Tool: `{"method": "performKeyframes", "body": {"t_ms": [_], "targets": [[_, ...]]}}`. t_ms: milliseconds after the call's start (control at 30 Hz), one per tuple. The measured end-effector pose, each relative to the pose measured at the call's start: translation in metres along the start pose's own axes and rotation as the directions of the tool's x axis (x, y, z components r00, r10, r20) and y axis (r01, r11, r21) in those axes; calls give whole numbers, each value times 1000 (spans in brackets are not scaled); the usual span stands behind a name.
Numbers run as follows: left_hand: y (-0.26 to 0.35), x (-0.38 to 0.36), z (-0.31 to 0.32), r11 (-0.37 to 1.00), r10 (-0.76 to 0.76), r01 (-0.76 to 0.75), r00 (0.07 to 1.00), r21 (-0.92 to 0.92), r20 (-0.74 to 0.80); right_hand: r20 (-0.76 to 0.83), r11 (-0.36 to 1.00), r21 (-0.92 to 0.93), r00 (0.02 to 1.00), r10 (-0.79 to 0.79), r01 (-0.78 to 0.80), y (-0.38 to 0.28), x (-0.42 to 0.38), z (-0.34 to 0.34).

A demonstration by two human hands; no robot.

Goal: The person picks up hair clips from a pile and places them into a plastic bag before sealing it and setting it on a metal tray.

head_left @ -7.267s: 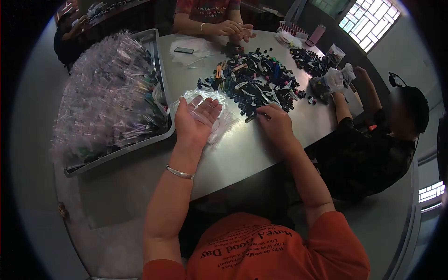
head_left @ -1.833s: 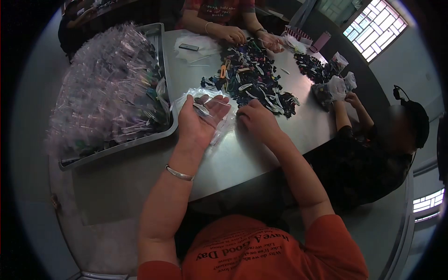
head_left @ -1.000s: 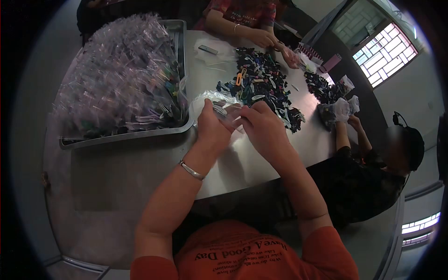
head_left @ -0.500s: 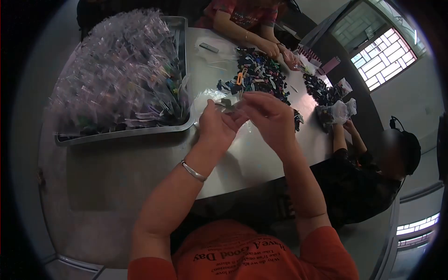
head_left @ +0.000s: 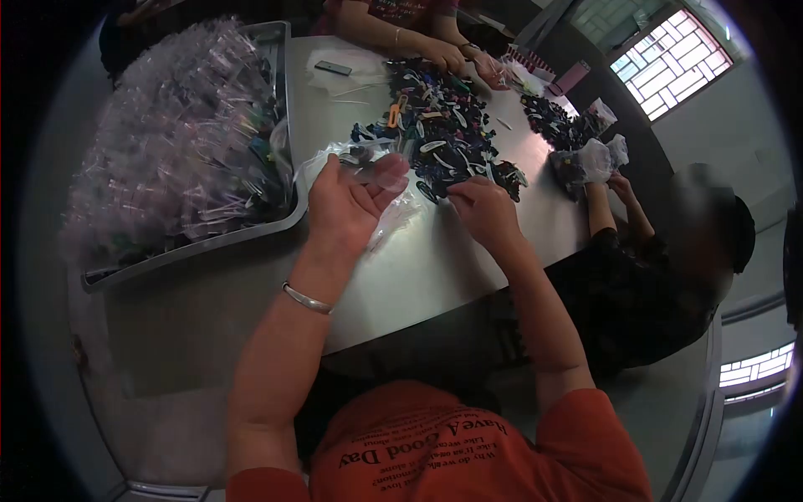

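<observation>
Left hand (head_left: 347,205) cradles clear bags (head_left: 368,167); right hand (head_left: 481,209) touches clips (head_left: 443,134).

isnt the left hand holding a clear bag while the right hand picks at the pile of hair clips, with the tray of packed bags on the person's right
Not quite. In the head view the metal tray of packed bags sits on the person's left, not right. The rest holds: the left hand holds a clear bag and the right hand picks at the pile of hair clips.
</observation>
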State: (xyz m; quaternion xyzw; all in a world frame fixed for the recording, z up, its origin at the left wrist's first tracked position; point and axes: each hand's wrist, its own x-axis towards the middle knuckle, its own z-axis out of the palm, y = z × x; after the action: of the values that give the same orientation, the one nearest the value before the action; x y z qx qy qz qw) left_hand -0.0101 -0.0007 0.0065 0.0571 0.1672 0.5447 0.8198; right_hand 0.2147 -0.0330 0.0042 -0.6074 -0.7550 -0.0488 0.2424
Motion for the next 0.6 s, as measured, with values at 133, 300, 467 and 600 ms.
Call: {"method": "performKeyframes", "body": {"t_ms": [133, 300, 467, 600], "targets": [[-2, 1, 2, 1000, 5, -4, 999, 26, -35, -180, 967, 224, 970, 162, -119, 29, -9, -12], [-5, 4, 0, 998, -2, 5, 999, 56, -54, -135, 968, 205, 975, 177, -147, 43, -30, -21], [-7, 1, 0, 997, -13, 17, 999, 73, -53, -82, 973, 57, 970, 229, -225, 25, -29, -4], [-5, 3, -2, 997, 9, -4, 998, 75, -70, -89, 979, -6, 975, 204, -206, 38, -23, 3]]}}
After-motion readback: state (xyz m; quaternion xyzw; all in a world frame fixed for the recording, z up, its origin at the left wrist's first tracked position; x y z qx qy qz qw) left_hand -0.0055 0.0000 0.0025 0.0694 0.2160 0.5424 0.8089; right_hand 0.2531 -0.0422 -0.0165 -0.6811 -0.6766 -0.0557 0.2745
